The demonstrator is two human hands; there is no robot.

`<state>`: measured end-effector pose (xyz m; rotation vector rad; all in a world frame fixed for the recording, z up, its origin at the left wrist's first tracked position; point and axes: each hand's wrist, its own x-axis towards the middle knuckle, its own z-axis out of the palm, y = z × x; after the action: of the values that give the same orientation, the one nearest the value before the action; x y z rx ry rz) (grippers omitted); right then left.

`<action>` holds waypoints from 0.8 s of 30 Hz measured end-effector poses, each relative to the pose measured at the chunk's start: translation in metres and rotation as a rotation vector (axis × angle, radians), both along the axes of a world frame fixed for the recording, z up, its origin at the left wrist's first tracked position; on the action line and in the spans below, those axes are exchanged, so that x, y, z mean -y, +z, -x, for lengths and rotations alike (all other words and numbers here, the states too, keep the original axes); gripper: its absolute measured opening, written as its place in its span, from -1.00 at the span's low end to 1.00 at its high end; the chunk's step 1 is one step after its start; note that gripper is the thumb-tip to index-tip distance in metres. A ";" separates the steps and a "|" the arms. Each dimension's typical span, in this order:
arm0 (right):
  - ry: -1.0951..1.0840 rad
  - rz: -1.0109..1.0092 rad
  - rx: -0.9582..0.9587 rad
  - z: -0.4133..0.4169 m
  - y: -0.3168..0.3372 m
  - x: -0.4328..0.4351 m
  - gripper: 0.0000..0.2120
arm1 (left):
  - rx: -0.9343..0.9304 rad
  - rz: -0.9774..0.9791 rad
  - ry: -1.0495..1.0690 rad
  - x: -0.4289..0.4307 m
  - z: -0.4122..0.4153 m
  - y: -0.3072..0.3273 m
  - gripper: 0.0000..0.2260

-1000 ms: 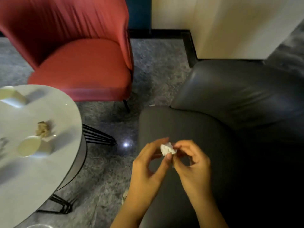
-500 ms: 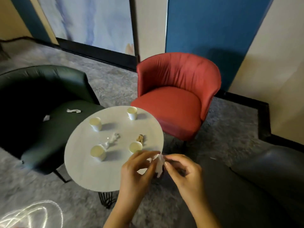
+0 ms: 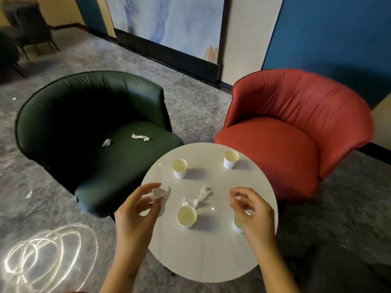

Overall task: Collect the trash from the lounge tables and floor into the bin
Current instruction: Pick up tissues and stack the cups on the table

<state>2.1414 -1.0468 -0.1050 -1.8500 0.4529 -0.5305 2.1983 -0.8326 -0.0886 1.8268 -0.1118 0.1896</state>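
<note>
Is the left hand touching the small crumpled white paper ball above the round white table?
Touching. The head view shows the left hand pinching the crumpled white paper ball between thumb and fingertips.

A dark green armchair and a red armchair, a white desk, cream-white paper cups and white crumpled tissues, on a carpet mottled grey. The wall is deep blue; the panel, streaked pale blue and white, has black trim.

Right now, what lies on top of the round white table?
Three paper cups stand in plain view, with a crumpled tissue between them. A fourth cup is mostly covered by the right hand, so anything beneath it cannot be seen. The left hand holds a paper wad.
</note>
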 end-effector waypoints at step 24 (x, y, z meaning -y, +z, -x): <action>-0.099 0.085 -0.434 -0.073 -0.163 0.141 -0.78 | -0.307 0.099 -0.114 0.128 -0.077 -0.122 -0.79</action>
<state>2.2141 -1.1882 -0.2681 -2.0354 0.8251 -0.2105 2.2757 -0.9605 -0.2107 1.7244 0.0092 -0.1641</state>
